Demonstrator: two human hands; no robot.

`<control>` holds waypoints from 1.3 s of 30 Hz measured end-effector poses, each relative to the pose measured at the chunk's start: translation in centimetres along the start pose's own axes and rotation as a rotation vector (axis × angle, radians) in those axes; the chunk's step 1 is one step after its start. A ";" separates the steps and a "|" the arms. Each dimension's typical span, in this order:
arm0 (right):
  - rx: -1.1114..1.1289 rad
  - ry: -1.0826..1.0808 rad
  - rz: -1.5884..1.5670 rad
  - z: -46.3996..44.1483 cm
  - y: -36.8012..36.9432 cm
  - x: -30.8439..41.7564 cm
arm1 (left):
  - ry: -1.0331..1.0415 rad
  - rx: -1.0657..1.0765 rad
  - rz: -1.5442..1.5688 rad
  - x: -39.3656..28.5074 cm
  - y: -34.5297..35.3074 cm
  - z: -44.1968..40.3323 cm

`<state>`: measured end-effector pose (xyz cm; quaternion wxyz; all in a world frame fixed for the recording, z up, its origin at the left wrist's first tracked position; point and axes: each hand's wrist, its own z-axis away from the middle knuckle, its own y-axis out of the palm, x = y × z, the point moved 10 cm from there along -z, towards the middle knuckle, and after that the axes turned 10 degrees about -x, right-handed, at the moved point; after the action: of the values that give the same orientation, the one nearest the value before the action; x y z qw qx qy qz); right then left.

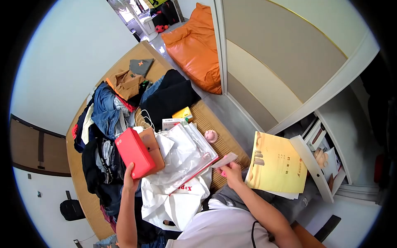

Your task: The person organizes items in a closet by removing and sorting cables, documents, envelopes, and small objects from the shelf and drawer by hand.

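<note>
My left hand (130,180) grips the lower end of a red box (134,152), held beside a brown box (153,146). Between the fingers of my right hand (230,171) are a small pale paper (225,160) and something pink. White plastic packaging (182,144) lies between my hands, above a white bag (178,206) with red letters. A round pink item (211,136) sits on the mat just beyond my right hand. The yellow folder (281,165) rests to the right, near my lap.
Piled clothes (105,111) cover the left of the mat-topped bed (142,51). A yellow box (182,113) and a white box (171,124) lie mid-bed. An open drawer (314,169) with items stands right. An orange beanbag (196,53) sits beyond the bed.
</note>
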<state>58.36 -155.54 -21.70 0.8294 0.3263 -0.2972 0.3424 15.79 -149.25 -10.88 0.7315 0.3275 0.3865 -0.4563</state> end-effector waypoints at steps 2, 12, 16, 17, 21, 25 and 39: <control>-0.058 0.079 0.019 -0.7 -1.3 -2.3 | -0.082 -0.057 0.016 0.0 1.4 -0.8; -0.152 0.138 0.321 -2.4 -2.7 -4.5 | -0.304 -0.004 0.079 2.1 3.2 -6.5; -0.225 -0.179 0.578 -2.3 -2.9 -2.0 | -0.438 -0.213 -0.159 2.4 1.2 -7.7; -0.224 -0.411 0.721 -2.0 -2.3 -0.2 | -0.435 -0.208 -0.160 2.1 1.4 -8.2; -0.243 -0.760 0.600 3.4 -0.2 6.6 | -0.589 -0.265 -0.434 2.2 -1.6 -10.0; -0.089 -1.226 0.570 10.1 2.7 12.7 | -0.406 -0.416 -1.030 -3.1 -1.9 -9.3; -0.311 -1.193 0.488 11.6 -1.0 18.4 | -0.242 0.551 -0.196 8.4 32.3 15.4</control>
<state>66.84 -157.86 -1.75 0.4585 0.2598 -0.8169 0.2344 52.00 -153.66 -6.56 0.6085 0.4179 0.1883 -0.6478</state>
